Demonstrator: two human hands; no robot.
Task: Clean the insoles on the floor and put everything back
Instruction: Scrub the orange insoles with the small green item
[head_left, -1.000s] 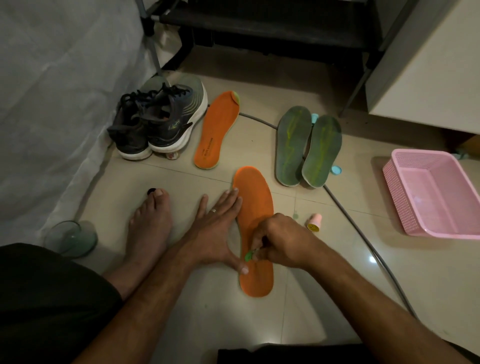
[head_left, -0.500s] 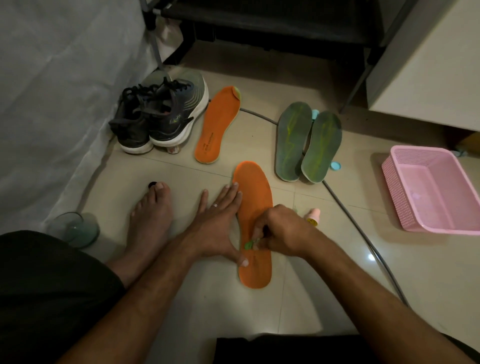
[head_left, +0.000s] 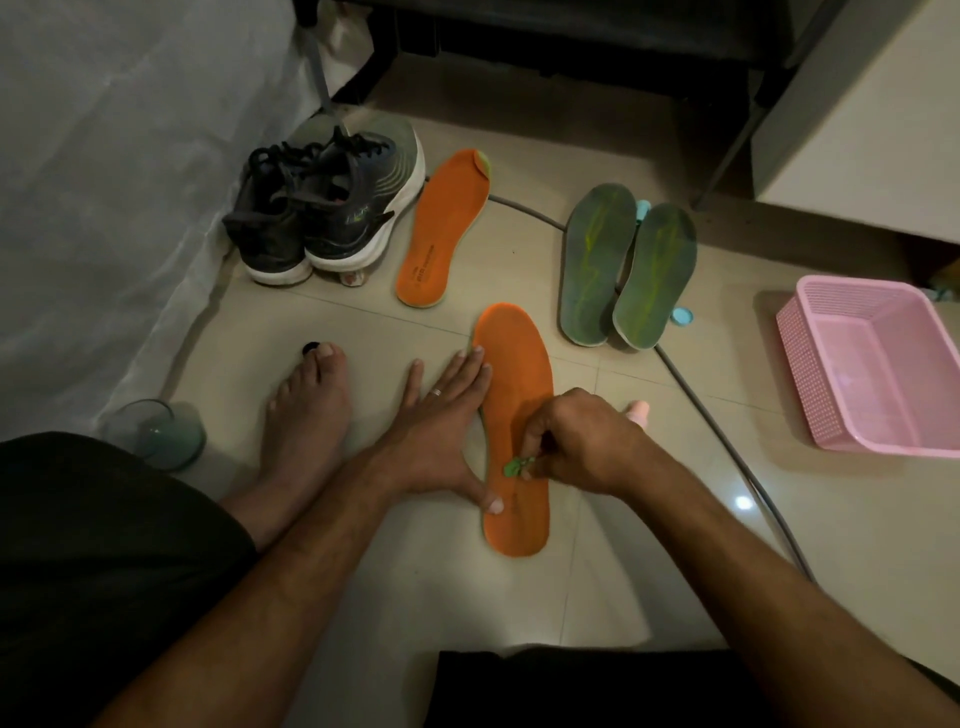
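An orange insole (head_left: 519, 374) lies flat on the tiled floor in front of me. My left hand (head_left: 441, 436) is spread on the floor along its left edge, with the thumb pressed on the insole. My right hand (head_left: 582, 447) is closed on a small green brush (head_left: 514, 466) whose tip rests on the insole's middle. A second orange insole (head_left: 444, 228) lies farther back. Two green insoles (head_left: 626, 265) lie side by side at the back right. A pair of dark shoes (head_left: 322, 213) stands at the back left.
A pink plastic basket (head_left: 878, 374) sits on the right. A grey cable (head_left: 727, 436) runs across the floor behind the insoles. A small pink bottle (head_left: 638, 411) stands behind my right hand. A glass (head_left: 156, 431) is on the left, beside my bare foot (head_left: 306, 415).
My right hand with the green brush has shifted a little up the insole. The left hand keeps holding the insole in place. The camera view has drifted slightly.
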